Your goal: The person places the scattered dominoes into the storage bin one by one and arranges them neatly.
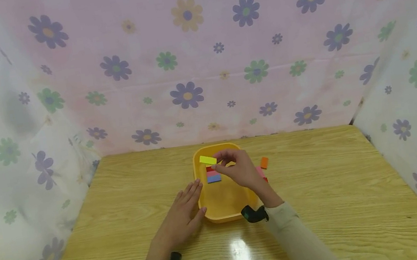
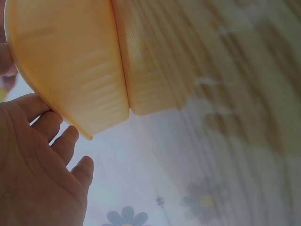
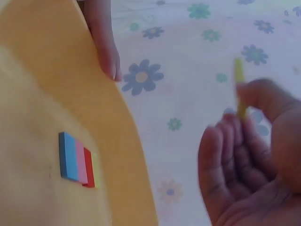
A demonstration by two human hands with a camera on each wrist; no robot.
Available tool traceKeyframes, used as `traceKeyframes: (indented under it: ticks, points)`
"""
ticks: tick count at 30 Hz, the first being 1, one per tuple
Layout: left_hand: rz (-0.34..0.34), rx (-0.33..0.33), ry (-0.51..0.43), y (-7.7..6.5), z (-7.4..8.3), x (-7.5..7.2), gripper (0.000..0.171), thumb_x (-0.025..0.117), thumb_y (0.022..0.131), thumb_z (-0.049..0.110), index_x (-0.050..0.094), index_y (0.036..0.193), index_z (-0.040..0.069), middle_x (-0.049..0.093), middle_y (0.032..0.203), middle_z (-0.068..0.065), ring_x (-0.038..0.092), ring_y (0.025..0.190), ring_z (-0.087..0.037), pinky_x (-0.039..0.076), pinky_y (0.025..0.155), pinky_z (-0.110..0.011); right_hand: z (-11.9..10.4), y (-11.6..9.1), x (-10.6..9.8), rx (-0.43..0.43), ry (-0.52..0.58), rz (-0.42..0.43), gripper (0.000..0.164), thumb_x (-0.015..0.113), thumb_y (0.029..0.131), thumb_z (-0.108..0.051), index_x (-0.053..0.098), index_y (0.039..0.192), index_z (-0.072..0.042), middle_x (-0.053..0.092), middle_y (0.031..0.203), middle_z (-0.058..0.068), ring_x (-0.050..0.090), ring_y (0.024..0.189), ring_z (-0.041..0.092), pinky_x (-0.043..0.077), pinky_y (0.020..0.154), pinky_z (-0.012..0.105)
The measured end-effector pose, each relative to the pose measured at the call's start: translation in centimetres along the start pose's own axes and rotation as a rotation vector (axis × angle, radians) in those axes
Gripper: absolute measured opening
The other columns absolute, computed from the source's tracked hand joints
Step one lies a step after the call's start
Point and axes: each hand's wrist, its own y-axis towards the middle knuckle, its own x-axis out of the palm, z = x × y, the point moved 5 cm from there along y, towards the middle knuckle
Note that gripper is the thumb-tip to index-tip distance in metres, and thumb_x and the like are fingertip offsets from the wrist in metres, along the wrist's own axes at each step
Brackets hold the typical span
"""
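Hovering over the far left of the yellow tray [image 1: 222,219], a bright yellow block [image 1: 208,160] is pinched by the right hand [image 1: 238,168]; on the tray floor a blue block [image 3: 70,157], pink block [image 3: 81,162], red block [image 3: 89,168] and pale yellow block [image 3: 96,170] lie side by side; the left hand [image 1: 185,213], fingers extended, grasps nothing and rests against the left rim; the work looks partway along, an orange piece [image 1: 264,163], pink piece [image 1: 260,172] and red piece [image 1: 266,180] remaining outside, to the right on the table [image 1: 343,181].

Yellow block [image 1: 207,160] held above orange tray [image 1: 225,200]; block row [image 1: 213,174] inside.
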Motion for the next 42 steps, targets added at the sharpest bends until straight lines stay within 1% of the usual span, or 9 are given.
traceKeyframes:
  ticks: [3,6,8,12,16,20,23,31,42]
  points:
    - [-0.003,-0.002,-0.014,0.0,0.1,0.0,0.063,0.040,0.098,0.043,0.020,0.150,0.012,0.015,0.156,0.002,0.015,0.142,-0.021,0.014,0.114,-0.048,1.3,0.5,-0.1,0.119,-0.027,-0.009,0.021,0.071,0.083,-0.014,0.067,0.100,-0.003,0.065,0.091,0.010,0.064,0.077,0.031,0.057,0.068,0.038]
    - [-0.002,0.002,-0.019,-0.1,0.2,-0.1,0.063,0.041,0.098,0.042,0.021,0.149,0.011,0.015,0.156,0.001,0.016,0.142,-0.022,0.015,0.114,-0.048,2.7,0.7,0.3,0.261,-0.042,-0.068,0.020,0.070,0.083,-0.011,0.066,0.099,-0.001,0.065,0.089,0.012,0.065,0.078,0.036,0.056,0.071,0.046]
    - [0.000,0.004,-0.016,-0.1,0.2,-0.2,0.063,0.041,0.098,0.041,0.020,0.149,0.012,0.015,0.156,0.001,0.016,0.142,-0.023,0.015,0.114,-0.049,3.3,0.9,0.7,0.331,-0.084,-0.116,0.021,0.070,0.082,-0.009,0.066,0.100,0.002,0.065,0.087,0.012,0.065,0.077,0.035,0.056,0.072,0.045]
    - [0.004,0.005,-0.013,0.0,0.1,-0.1,0.063,0.043,0.098,0.040,0.019,0.150,0.013,0.015,0.156,0.001,0.018,0.142,-0.024,0.016,0.113,-0.050,4.1,1.3,1.3,0.408,-0.178,-0.177,0.019,0.073,0.079,-0.007,0.068,0.094,0.003,0.065,0.078,0.011,0.066,0.069,0.031,0.057,0.069,0.042]
    - [-0.003,-0.001,-0.013,0.0,0.1,0.0,0.063,0.043,0.097,0.040,0.019,0.150,0.014,0.016,0.156,0.002,0.017,0.142,-0.023,0.016,0.114,-0.049,5.0,1.6,1.7,0.450,-0.265,-0.213,0.015,0.077,0.074,-0.008,0.071,0.085,-0.001,0.065,0.073,0.008,0.064,0.062,0.024,0.057,0.061,0.034]
    - [-0.012,-0.007,-0.013,0.0,0.0,0.0,0.063,0.043,0.097,0.041,0.020,0.150,0.014,0.016,0.156,0.003,0.015,0.142,-0.021,0.015,0.114,-0.048,6.0,1.4,2.0,0.495,-0.296,-0.253,0.016,0.080,0.070,-0.010,0.071,0.082,-0.004,0.066,0.073,0.005,0.060,0.059,0.016,0.054,0.057,0.026]
    - [-0.006,-0.004,-0.012,0.0,0.1,-0.1,0.063,0.044,0.097,0.039,0.020,0.150,0.014,0.017,0.155,0.002,0.015,0.142,-0.021,0.016,0.114,-0.049,6.4,1.3,2.2,0.520,-0.292,-0.271,0.018,0.081,0.069,-0.010,0.071,0.082,-0.004,0.065,0.074,0.005,0.059,0.061,0.016,0.054,0.058,0.025]
    - [-0.010,-0.009,-0.013,-0.1,0.1,-0.1,0.063,0.044,0.097,0.039,0.019,0.150,0.015,0.018,0.155,0.001,0.015,0.142,-0.022,0.015,0.114,-0.048,6.8,1.0,2.1,0.552,-0.353,-0.292,0.020,0.082,0.068,-0.013,0.071,0.083,-0.005,0.065,0.074,0.005,0.058,0.062,0.017,0.052,0.058,0.025]
    - [-0.002,-0.003,-0.010,0.0,0.1,-0.1,0.063,0.044,0.097,0.040,0.019,0.150,0.015,0.017,0.155,0.002,0.017,0.142,-0.024,0.016,0.113,-0.050,7.3,0.7,2.0,0.624,-0.337,-0.294,0.020,0.083,0.067,-0.011,0.069,0.079,-0.005,0.066,0.068,0.007,0.062,0.056,0.018,0.053,0.055,0.026]
